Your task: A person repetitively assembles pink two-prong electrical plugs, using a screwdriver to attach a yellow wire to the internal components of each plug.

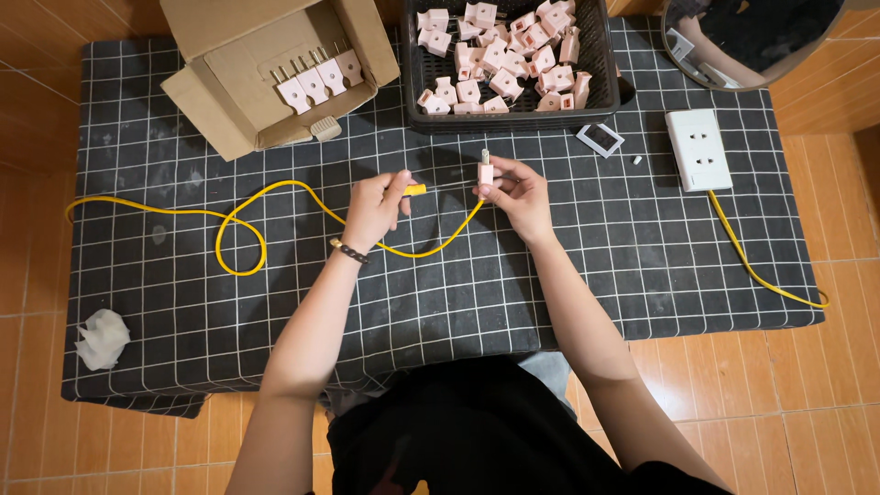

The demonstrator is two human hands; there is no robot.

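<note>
Cloth-covered table (pixel 642 275), hands at centre. Left hand (pixel 374 209) and right hand (pixel 518 194) side by side, apart; plug (pixel 485 170) in the right. Cable (pixel 240 240) runs left from the hands, looping on the cloth. Far left: cardboard box (pixel 247 92) with plugs inside. Far centre: basket (pixel 600 55) of plugs. Right: wall socket (pixel 698 149), small frame piece (pixel 600 139) left of it. Near left: crumpled tissue (pixel 102 337).
</note>
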